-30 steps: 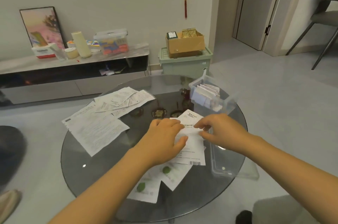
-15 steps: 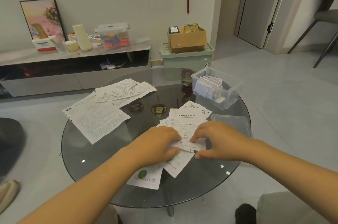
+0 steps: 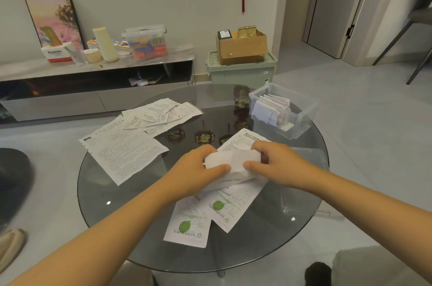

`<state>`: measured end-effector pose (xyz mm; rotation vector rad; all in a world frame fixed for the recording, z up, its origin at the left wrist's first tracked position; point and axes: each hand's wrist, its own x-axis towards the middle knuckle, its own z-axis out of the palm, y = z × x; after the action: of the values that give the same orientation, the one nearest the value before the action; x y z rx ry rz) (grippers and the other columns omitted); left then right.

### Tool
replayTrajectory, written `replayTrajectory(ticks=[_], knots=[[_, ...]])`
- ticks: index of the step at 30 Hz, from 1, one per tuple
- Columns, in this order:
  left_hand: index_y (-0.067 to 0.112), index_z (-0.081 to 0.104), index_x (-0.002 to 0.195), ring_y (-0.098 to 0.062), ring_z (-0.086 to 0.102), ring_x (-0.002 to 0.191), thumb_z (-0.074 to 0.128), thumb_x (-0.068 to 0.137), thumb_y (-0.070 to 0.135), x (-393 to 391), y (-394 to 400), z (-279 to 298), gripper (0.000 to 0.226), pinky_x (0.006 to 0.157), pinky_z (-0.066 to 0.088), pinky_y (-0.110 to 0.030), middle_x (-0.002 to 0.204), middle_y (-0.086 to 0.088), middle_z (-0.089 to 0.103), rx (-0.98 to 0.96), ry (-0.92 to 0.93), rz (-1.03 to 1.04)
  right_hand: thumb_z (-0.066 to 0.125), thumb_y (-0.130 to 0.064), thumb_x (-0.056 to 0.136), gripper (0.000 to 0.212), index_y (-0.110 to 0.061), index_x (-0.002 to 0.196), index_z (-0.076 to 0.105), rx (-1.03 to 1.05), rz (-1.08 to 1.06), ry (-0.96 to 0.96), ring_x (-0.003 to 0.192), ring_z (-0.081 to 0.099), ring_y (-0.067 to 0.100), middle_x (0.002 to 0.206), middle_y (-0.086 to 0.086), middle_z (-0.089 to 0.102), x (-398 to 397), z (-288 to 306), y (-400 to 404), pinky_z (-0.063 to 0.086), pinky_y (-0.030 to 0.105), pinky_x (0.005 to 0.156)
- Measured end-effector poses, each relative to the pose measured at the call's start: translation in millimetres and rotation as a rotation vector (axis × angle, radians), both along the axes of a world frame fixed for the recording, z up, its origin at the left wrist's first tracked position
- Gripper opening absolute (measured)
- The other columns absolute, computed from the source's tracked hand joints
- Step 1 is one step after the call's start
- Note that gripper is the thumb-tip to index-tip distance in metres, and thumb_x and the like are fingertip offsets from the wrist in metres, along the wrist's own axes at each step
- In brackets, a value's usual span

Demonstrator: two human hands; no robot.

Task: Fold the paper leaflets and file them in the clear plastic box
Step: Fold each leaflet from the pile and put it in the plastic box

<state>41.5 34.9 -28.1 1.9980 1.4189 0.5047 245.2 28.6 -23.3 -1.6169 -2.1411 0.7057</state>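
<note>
Near the middle of the round glass table (image 3: pixel 112 194), both hands are holding one folded leaflet (image 3: pixel 233 160) just above the papers lying there. The left hand (image 3: pixel 194 174) is pinching the leaflet's left end, thumb on the near face and curled fingers behind it; the right hand (image 3: pixel 278 166) is gripping the right end the same way — thumb in front, fingers wrapped over the top edge. The leaflet is showing its blank white side with a faint crease down the middle.

Under the hands, several flat leaflets (image 3: pixel 224 211) are lying overlapped toward the near edge, two of them printed with a green leaf mark. Another sheet (image 3: pixel 243 139) is poking out behind the hands. Toward the left edge a large unfolded sheet (image 3: pixel 124 154) is lying flat, and behind it a loose pile of smaller leaflets (image 3: pixel 161 116) is fanning toward the far edge.

At the far right edge the clear plastic box (image 3: pixel 301 124) is standing open, with folded leaflets (image 3: pixel 273 110) standing upright inside against its left wall. Its clear lid (image 3: pixel 304 192) is lying flat at the right edge, just beside the right wrist.
</note>
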Motion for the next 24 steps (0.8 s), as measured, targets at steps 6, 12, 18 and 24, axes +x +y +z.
replayTrajectory(ticks=[6, 12, 18, 24], knots=[[0.030, 0.045, 0.105, -0.004, 0.056, 0.080, 0.069, 0.083, 0.026, -2, 5, -5, 0.033, 0.055, 0.047, -0.013, 0.100, 0.015, 0.053, 0.024, 0.058, 0.122, 0.066, -0.034, 0.085, 0.044, -0.030, 0.121, 0.040, -0.046, -0.060, 0.062, 0.084, 0.060, 0.009, 0.091, -0.008, 0.064, -8, -9, 7, 0.050, 0.023, 0.074], [0.033, 0.029, 0.141, -0.012, 0.033, 0.129, 0.068, 0.084, 0.027, -3, 0, -11, 0.069, 0.098, 0.031, -0.022, 0.138, 0.007, 0.029, 0.143, 0.243, 0.013, 0.065, -0.028, 0.086, 0.050, -0.034, 0.131, 0.044, 0.017, 0.041, -0.120, 0.086, 0.054, 0.008, 0.098, -0.009, 0.053, -11, -15, 6, 0.050, 0.022, 0.076], [0.037, 0.055, 0.121, -0.007, 0.030, 0.118, 0.057, 0.081, 0.060, -3, -5, -11, 0.047, 0.103, 0.016, -0.029, 0.121, 0.016, 0.038, 0.263, 0.491, -0.140, 0.063, -0.035, 0.086, 0.044, -0.025, 0.128, 0.056, 0.012, 0.131, -0.222, 0.086, 0.050, 0.008, 0.095, -0.011, 0.050, -11, -13, 5, 0.042, 0.019, 0.072], [0.031, 0.052, 0.128, -0.007, 0.042, 0.111, 0.052, 0.092, 0.043, -9, -5, -9, 0.038, 0.095, 0.038, -0.025, 0.122, 0.013, 0.048, 0.217, 0.455, -0.203, 0.062, -0.044, 0.085, 0.044, -0.028, 0.126, 0.057, 0.074, 0.124, -0.296, 0.093, 0.045, 0.009, 0.100, -0.009, 0.045, -12, -15, 4, 0.040, 0.020, 0.076]])
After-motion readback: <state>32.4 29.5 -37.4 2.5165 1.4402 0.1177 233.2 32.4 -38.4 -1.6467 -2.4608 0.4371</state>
